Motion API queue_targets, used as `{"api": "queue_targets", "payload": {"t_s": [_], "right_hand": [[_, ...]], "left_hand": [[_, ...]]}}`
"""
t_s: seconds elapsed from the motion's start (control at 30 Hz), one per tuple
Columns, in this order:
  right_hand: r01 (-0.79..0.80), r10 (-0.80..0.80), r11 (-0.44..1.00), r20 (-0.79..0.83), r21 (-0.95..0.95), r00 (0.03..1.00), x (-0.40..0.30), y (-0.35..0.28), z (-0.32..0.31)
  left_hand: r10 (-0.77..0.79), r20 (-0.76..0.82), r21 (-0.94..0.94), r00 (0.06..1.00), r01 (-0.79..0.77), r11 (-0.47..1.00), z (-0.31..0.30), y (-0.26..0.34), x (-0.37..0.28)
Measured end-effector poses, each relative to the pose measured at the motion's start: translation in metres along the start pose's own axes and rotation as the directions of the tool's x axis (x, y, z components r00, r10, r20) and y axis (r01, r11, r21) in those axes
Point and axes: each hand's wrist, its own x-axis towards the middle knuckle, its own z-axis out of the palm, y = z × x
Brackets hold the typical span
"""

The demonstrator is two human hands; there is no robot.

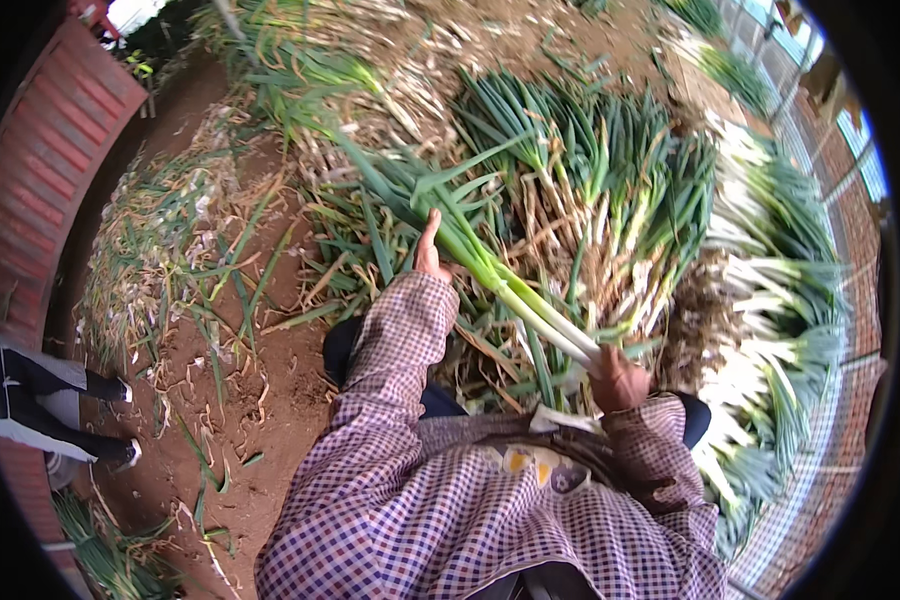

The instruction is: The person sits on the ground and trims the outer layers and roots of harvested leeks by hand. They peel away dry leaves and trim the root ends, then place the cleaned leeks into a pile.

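A few long green onions (495,281) lie slantwise before me, leaves to the upper left and white stems to the lower right. My right hand (619,379) is closed around the white root ends near my right knee. Under the green leaves is my left hand (430,251), its thumb pointing up beside them; its other fingers are mostly hidden, so its grip is unclear. Beyond the held stalks lies a pile of untrimmed green onions (592,165) with brown outer leaves. At the right, cleaned green onions (750,300) form a long row, white ends inward.
Stripped leaves (165,247) litter the soil on the left, near a red corrugated metal panel (52,165). A person (37,397) in dark trousers stands at the left edge. More green onions (112,547) lie lower left. Wire mesh (810,450) runs along the right.
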Motion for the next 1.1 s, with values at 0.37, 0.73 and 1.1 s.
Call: {"api": "queue_targets", "payload": {"t_s": [0.37,0.73,1.1], "right_hand": [[-0.098,0.135,0.962,0.13,-0.255,0.982,-0.145,0.083,-0.074],[0.016,0.022,0.966,0.143,-0.258,0.989,-0.159,0.084,-0.095],[-0.009,0.066,0.971,0.232,-0.238,0.97,-0.146,0.089,-0.108]], "left_hand": [[-0.392,-0.214,0.223,0.895,0.435,0.872,-0.047,-0.19,-0.043],[0.133,-0.29,0.946,0.948,0.263,0.189,0.011,-0.15,-0.014],[0.059,-0.41,0.887,0.91,0.382,0.261,0.068,-0.139,0.068]]}}
